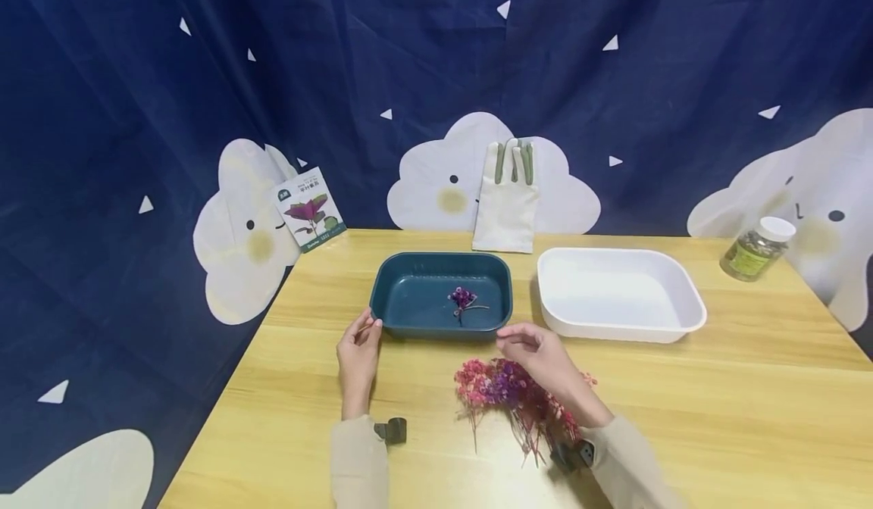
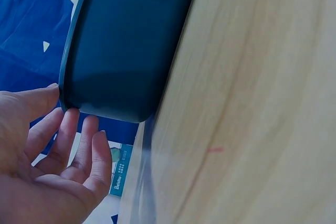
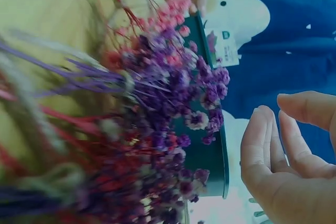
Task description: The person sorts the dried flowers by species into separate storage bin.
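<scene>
A dark teal tray [image 1: 416,308] sits on the table with a small purple flower sprig [image 1: 463,298] inside it. My left hand [image 1: 358,356] pinches its near left corner, thumb and fingers meeting at the rim in the left wrist view. Close to the near right corner hovers my right hand [image 1: 542,355], fingers loosely bent with nothing between them. Beneath that hand lie pink, red and purple dried flowers [image 1: 503,382], their stems toward me. In the right wrist view the purple flowers [image 3: 173,82] hide much of the tray.
To the right of the teal tray stands a white tray [image 1: 621,289]. Pale gloves [image 1: 506,206] lean on the backdrop behind. A plant picture packet [image 1: 311,212] leans at the back left. A white-lidded jar [image 1: 755,250] stands at the far right.
</scene>
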Tool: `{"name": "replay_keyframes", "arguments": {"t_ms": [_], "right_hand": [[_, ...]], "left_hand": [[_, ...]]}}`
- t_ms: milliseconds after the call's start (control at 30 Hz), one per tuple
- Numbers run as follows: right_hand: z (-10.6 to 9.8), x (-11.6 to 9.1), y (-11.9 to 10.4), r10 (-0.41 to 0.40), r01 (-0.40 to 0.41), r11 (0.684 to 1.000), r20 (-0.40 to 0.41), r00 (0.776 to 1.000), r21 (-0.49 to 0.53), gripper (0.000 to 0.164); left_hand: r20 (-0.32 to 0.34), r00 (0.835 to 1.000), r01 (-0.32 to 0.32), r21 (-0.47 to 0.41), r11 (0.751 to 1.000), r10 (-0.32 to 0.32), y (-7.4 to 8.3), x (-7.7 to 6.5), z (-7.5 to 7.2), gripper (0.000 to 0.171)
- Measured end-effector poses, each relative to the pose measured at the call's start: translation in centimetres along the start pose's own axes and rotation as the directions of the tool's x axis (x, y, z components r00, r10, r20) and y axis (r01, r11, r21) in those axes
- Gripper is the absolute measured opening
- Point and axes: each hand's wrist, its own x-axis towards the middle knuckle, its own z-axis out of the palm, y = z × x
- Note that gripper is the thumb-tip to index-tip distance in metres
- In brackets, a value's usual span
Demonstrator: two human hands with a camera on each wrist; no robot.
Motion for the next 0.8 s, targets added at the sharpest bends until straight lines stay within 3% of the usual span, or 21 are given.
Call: {"name": "replay_keyframes", "arguments": {"t_ms": [200,567,800], "right_hand": [[-0.1,-2.5,0.7,-0.001,0.001,1.000,-0.017,1.000,-0.006,0.029],[-0.7,-6.0,3.4,0.071,-0.068,0.994,-0.041,0.997,0.081,0.030],[-1.4,-7.8,4.8,0.155,-0.154,0.988,-0.049,0.987,0.022,0.030]], "left_hand": [[-0.004,1.000,0.001,-0.008,1.000,-0.001,0.0,0.0,0.0,0.039],[-0.006,1.000,0.003,-0.006,1.000,-0.003,0.4,0.1,-0.1,0.038],[-0.007,1.000,0.008,-0.014,1.000,-0.009,0.3,0.2,0.0,0.037]]}}
